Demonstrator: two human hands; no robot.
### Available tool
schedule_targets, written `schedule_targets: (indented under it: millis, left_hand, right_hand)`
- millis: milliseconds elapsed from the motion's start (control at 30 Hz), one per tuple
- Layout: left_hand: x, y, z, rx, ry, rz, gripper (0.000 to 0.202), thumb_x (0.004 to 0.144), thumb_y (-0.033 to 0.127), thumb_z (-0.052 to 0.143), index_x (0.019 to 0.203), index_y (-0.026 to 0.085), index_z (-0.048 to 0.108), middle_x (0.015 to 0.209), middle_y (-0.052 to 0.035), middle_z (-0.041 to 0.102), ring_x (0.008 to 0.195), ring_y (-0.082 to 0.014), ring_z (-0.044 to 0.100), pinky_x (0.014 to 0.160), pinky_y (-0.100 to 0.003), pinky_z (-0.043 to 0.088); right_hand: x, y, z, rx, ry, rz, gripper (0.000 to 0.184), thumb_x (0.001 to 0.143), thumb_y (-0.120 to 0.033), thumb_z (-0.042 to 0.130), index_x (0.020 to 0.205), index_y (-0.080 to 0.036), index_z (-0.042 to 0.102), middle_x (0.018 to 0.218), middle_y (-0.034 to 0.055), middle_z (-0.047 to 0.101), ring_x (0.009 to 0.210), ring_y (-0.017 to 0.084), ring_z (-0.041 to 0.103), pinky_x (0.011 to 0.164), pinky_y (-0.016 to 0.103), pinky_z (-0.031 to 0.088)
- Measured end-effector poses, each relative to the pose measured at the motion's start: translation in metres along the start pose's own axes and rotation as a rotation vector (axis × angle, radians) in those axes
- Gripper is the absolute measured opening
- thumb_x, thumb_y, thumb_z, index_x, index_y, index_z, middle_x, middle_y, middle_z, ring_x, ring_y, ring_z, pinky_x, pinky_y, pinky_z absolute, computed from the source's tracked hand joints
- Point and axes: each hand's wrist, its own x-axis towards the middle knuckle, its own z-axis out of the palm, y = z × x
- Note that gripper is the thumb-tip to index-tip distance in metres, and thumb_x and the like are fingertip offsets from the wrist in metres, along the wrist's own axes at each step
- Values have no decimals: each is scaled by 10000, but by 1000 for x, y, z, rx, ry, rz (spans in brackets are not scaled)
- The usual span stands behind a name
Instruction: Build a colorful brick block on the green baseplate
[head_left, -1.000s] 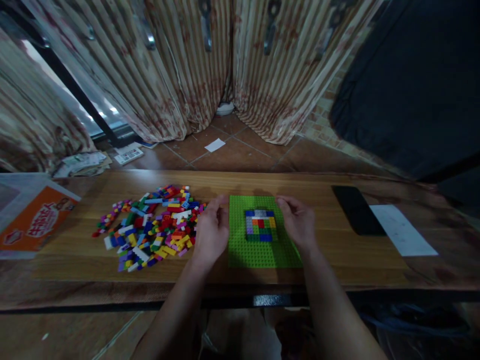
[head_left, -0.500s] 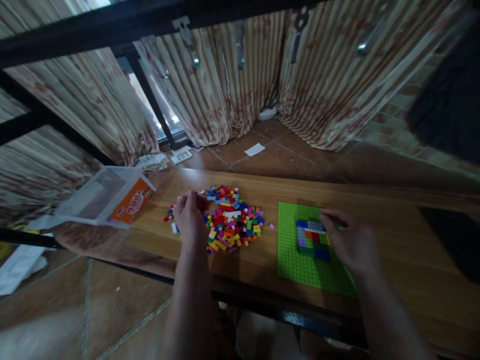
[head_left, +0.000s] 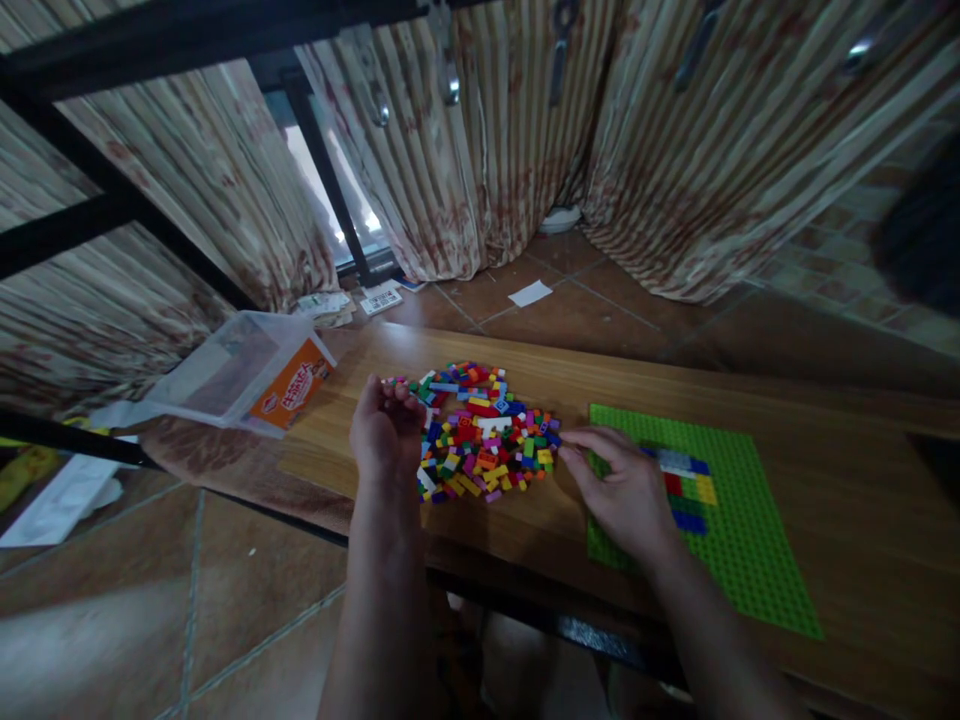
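My left hand is over the left edge of a loose pile of toy building bricks, palm turned up and fingers curled in. Whatever lies inside those fingers is too dark to make out. At the pile's right edge, my right hand has thumb and forefinger pinched together; a small piece between them cannot be made out. Its wrist side covers part of a green studded baseplate. On that plate sits a block of assembled bricks in blue, grey, red, yellow and green, its left part hidden behind my right hand.
A clear plastic box with an orange label stands at the left end of the wooden table. Behind are striped curtains, and a white paper lies on the tiled floor. A dark bar crosses the top.
My right hand has moved left from the assembled bricks to the pile's edge. My left hand has turned its palm upward. The whole view has shifted, with the table things further right.
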Motion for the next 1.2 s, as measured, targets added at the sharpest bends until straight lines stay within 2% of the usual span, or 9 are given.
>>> schedule_targets:
  millis: [167,333,500,833,1000,1200]
  left_hand:
    - [2,5,-6,-14,-36,-37,301,855,253,545,590,175,424,522,44,491,429,-61,473,459,-172,399]
    - [5,3,-8,-25,-50,-73,255,842,249,540,616,176,450,533,43,492,425,-62,472,458,-184,396]
    - [6,3,-9,14,-56,-86,237,815,253,574,620,172,466,536,41,504,434,-63,478,468,-188,411]
    - [6,1,-1,88,3,-35,278,852,219,528,585,172,469,510,36,506,421,-64,480,445,-171,424]
    - [5,-1,2,69,22,-30,283,864,202,503,584,165,482,518,33,513,443,-57,501,450,-155,428]
    - [1,-2,3,121,22,-42,282,856,231,519,585,164,475,514,35,521,423,-57,480,446,-163,424]
  right_hand:
    - [-6,-13,22,16,-29,-93,160,891,-282,570,969,-239,703,998,57,692,944,207,628,835,365,507]
    - [-14,-32,44,-21,-82,-140,218,890,-292,580,1069,-237,692,1057,71,683,1000,234,594,890,412,468]
    - [-13,-43,57,-27,-106,-155,192,896,-290,580,1048,-261,694,1043,44,710,1008,242,548,922,428,421]
    - [0,-52,71,-89,-155,-2,135,864,-193,592,920,-262,694,930,8,722,979,231,517,909,408,363]
    - [3,-52,72,-87,-142,-3,122,868,-200,595,907,-267,689,923,-5,723,965,219,529,916,394,362]
    - [4,-47,65,-66,-84,11,190,900,-157,537,894,-254,700,871,12,721,921,219,543,872,391,378]
